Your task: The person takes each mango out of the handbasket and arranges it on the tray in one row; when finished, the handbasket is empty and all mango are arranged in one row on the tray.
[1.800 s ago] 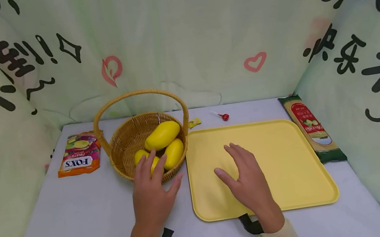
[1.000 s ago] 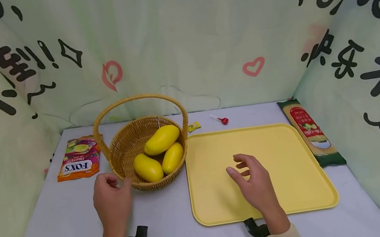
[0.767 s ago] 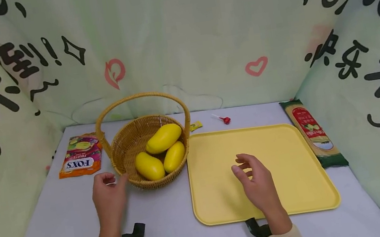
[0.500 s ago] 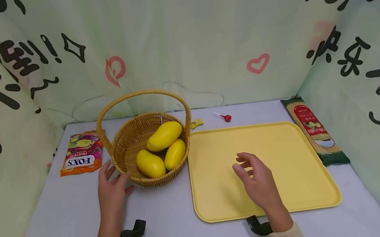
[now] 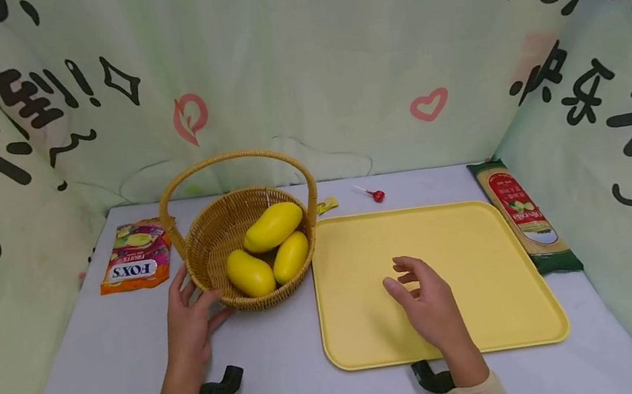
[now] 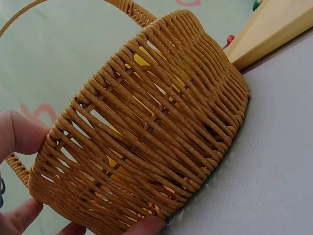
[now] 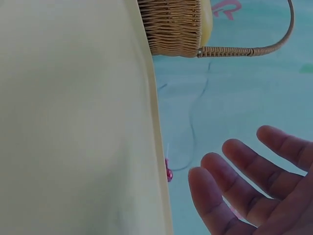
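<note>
A wicker basket (image 5: 218, 239) with a tall arched handle holds three yellow, mango-like fruits (image 5: 249, 274). Against its near-left side rests my left hand (image 5: 186, 335). The left wrist view shows that thumb at the basket's rim (image 6: 105, 63) and spread fingers (image 6: 24, 213) along its outer side; some fingertips are partly out of sight. My right hand (image 5: 426, 303) hovers over a yellow tray (image 5: 486, 267), loosely bent and holding nothing. In the right wrist view, its fingers (image 7: 242, 171) are spread slightly, apart from the tray edge.
An orange and purple Fox's sweets bag (image 5: 134, 255) lies left of the basket. Behind the tray are a small yellow wrapped sweet (image 5: 326, 205) and a red lollipop (image 5: 377, 196). A long green and tan packet (image 5: 523, 213) lies along the tray's right side.
My left hand has left the fruit, moved left outside the basket, then spread its fingers and come against the near-left side. My right hand has shifted slightly right, its fingers bending more.
</note>
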Motion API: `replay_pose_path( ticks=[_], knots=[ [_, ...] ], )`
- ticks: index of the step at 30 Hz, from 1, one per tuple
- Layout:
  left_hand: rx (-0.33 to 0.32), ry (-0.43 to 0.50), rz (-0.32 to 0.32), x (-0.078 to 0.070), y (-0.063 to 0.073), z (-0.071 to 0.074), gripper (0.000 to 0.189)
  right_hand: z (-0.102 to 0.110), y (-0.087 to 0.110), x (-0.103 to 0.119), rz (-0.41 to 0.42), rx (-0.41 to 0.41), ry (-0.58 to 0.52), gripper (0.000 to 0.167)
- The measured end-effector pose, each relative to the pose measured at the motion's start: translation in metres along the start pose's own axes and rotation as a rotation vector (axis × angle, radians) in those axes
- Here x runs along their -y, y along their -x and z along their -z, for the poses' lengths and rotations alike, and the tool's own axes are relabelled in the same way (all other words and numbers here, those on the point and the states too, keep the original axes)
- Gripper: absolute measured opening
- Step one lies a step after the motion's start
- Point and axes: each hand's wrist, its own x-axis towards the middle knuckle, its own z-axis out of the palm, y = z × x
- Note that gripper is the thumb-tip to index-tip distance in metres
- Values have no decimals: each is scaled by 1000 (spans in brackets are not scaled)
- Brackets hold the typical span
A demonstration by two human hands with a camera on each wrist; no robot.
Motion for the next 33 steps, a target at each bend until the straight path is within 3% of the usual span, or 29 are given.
replay_pose_path(
  ticks=[8, 17, 23, 29, 33],
  knots=[
    [-16, 13, 16, 3, 0, 1, 87, 0, -1, -2, -26, 62, -75, 74],
    [-17, 27, 5, 4, -1, 0, 87, -9, -15, 31, 91, 167, -135, 83],
    [-23, 29, 13, 5, 2, 0, 87, -21, -36, 69, 231, 218, -51, 84],
    [-17, 22, 10, 5, 3, 0, 86, -42, -60, 100, 430, 228, 100, 86],
    [-9, 27, 2, 4, 1, 0, 86, -56, -76, 118, 474, 265, 186, 81]
  ],
)
